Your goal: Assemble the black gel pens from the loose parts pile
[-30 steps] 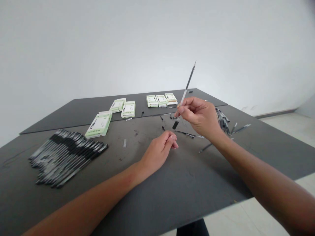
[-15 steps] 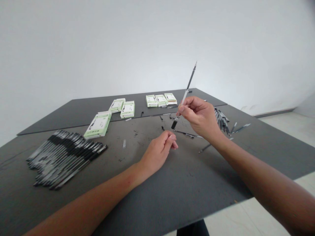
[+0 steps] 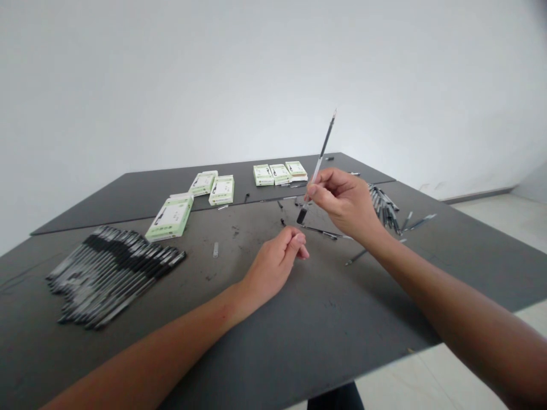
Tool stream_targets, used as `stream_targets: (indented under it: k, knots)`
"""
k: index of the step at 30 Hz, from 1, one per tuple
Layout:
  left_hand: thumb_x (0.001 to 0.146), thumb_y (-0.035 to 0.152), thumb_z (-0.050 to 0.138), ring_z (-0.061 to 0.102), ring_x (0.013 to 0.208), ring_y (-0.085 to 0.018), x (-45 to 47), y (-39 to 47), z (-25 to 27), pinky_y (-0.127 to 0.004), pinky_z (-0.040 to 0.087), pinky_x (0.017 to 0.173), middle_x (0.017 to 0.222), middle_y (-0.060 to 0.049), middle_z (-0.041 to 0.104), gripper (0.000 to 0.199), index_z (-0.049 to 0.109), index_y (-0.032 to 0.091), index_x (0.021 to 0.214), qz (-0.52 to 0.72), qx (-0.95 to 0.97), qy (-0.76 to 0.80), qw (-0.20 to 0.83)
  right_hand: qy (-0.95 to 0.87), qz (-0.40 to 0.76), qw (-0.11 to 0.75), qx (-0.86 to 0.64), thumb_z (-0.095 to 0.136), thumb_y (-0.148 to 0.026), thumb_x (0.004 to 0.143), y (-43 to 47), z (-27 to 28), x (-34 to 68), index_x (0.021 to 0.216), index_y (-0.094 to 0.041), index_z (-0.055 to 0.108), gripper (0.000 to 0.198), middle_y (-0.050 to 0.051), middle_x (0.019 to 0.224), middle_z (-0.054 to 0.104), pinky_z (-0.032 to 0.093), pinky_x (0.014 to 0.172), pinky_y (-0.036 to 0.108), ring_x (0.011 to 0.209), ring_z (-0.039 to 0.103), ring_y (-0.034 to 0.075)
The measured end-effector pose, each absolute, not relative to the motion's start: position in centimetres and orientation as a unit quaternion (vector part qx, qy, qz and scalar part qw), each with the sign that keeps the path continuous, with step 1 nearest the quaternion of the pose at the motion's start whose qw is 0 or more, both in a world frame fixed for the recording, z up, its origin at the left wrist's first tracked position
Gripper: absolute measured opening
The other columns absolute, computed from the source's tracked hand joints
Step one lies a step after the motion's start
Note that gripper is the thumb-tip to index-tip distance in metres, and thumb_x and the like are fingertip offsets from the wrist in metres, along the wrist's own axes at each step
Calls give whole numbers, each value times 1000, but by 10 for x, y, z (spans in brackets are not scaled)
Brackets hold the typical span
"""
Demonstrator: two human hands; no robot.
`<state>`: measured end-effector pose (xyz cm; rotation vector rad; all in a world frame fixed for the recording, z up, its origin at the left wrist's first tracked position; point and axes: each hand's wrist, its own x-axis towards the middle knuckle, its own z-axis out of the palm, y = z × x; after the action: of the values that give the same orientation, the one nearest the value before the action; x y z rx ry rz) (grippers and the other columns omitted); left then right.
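My right hand (image 3: pixel 342 199) pinches a slim pen refill (image 3: pixel 325 142) between thumb and fingers. It stands tilted, its pointed tip upward, dark ink in the upper tube and a pale stretch beneath. A wider black end (image 3: pixel 302 216) shows below the fingers. My left hand (image 3: pixel 277 256) rests on the table, fingers curled closed; whatever it may hold is hidden. Just beyond it lie a pen (image 3: pixel 322 232) and a small black piece (image 3: pixel 282 222). To the right of my right hand is a pile of pens or pen parts (image 3: pixel 384 208).
A row of capped pens (image 3: pixel 111 273) covers the left side of the dark table (image 3: pixel 273 341). Green-and-white boxes (image 3: pixel 170 217) stand behind it, with more boxes (image 3: pixel 280 173) farther back. A small clear strip (image 3: pixel 216 250) lies mid-table. A white wall rises behind.
My right hand and the refill have shifted slightly left, and the refill's tip is a little lower. My left hand stays in place.
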<state>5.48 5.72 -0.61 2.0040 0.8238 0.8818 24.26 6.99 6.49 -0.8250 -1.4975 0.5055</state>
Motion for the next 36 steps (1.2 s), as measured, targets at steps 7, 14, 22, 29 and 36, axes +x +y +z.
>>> stream_targets:
  k: [7, 14, 22, 29, 36]
  knots:
    - [115, 45, 38, 71, 82, -17, 54, 58, -7, -27, 55, 74, 89, -1, 76, 35, 60, 23, 99, 343, 788, 326, 394, -640, 203, 640, -374, 79, -45, 90, 67, 71, 244, 82, -23, 70, 25, 0, 71, 71, 48, 58, 29, 61, 58, 12]
    - [115, 45, 38, 72, 82, -17, 54, 58, -7, -28, 55, 75, 89, -1, 76, 34, 60, 24, 100, 345, 789, 326, 391, -648, 222, 633, -361, 82, -49, 87, 68, 67, 241, 83, -24, 70, 28, 0, 72, 73, 53, 63, 30, 66, 65, 14]
    - [115, 45, 38, 71, 82, -17, 54, 57, -6, -28, 55, 74, 88, -1, 76, 35, 61, 23, 99, 341, 791, 327, 389, -648, 227, 632, -360, 82, -47, 88, 67, 67, 242, 83, -24, 70, 26, 0, 73, 73, 53, 64, 30, 67, 66, 14]
    - [115, 45, 38, 72, 83, -18, 54, 58, -7, -28, 55, 73, 89, -2, 76, 36, 61, 23, 98, 341, 789, 326, 394, -653, 232, 627, -356, 81, -44, 89, 66, 66, 242, 86, -24, 72, 23, 0, 74, 73, 51, 62, 30, 67, 65, 14]
    - [116, 45, 39, 71, 82, -17, 54, 58, -8, -28, 54, 74, 89, 0, 76, 34, 60, 23, 99, 344, 788, 326, 392, -651, 224, 625, -367, 81, -48, 88, 67, 66, 242, 85, -25, 71, 25, 0, 74, 72, 53, 64, 31, 68, 65, 14]
